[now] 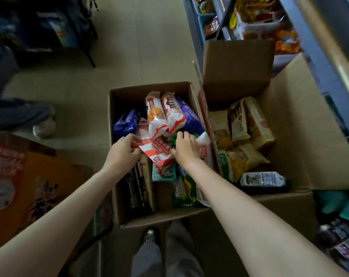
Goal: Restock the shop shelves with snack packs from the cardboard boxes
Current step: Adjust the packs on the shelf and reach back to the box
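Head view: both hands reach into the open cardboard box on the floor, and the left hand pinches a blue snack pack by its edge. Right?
Not quite. In the head view the left hand pinches the red-and-white striped wafer pack, not a blue one. Both hands, the right hand too, do reach into the open cardboard box.

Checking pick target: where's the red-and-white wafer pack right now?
Head view, centre: the red-and-white wafer pack lies atop the snacks in the middle cardboard box, pinched by the left hand, with the right hand at its right edge.
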The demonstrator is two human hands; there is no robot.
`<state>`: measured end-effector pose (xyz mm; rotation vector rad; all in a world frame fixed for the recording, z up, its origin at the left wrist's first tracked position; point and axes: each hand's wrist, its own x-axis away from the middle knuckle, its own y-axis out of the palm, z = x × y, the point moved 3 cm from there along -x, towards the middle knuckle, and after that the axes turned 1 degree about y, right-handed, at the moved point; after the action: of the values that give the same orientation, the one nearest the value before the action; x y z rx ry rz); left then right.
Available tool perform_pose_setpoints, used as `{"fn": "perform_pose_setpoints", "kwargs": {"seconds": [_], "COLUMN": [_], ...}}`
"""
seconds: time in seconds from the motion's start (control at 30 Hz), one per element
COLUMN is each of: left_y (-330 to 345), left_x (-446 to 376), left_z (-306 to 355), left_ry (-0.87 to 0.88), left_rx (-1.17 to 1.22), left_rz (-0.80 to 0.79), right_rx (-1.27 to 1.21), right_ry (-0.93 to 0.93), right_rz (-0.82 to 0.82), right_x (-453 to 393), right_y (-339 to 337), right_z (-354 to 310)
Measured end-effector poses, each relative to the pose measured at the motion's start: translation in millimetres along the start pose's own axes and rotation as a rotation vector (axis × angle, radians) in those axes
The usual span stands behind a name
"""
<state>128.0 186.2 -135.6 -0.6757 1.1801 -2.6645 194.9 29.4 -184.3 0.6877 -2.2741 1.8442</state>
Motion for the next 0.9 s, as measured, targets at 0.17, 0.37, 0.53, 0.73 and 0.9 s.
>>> {"fn": "perform_pose_setpoints", "kwargs": {"seconds": [0.17,0.37,0.53,0.73,0.9], "left_y": [12,10,-8,-62,-135], "left_x": [0,4,8,12,37], "left_z": [-20,-14,19,109,232], "left_ry": [-0.023,0.013,0.064,0.272,0.556], "left_rx": [0.020,0.064,0.163,0.307,0.350], "left_rz": [-0.044,-0.085,-0.245,-0.361,-0.210], "right_rx": [0.149,0.156,0.077,-0.009,0.081], "right_ry": [-0.047,-0.246,-0.310,-0.414,-0.360], "right_rz": [0.092,0.102,0.272,0.650,0.877], "right_x": [-10,17,42,93,156], "right_y": [8,-13,-84,-227,-364], "right_z": [-5,-22,-38,-54,-59]}}
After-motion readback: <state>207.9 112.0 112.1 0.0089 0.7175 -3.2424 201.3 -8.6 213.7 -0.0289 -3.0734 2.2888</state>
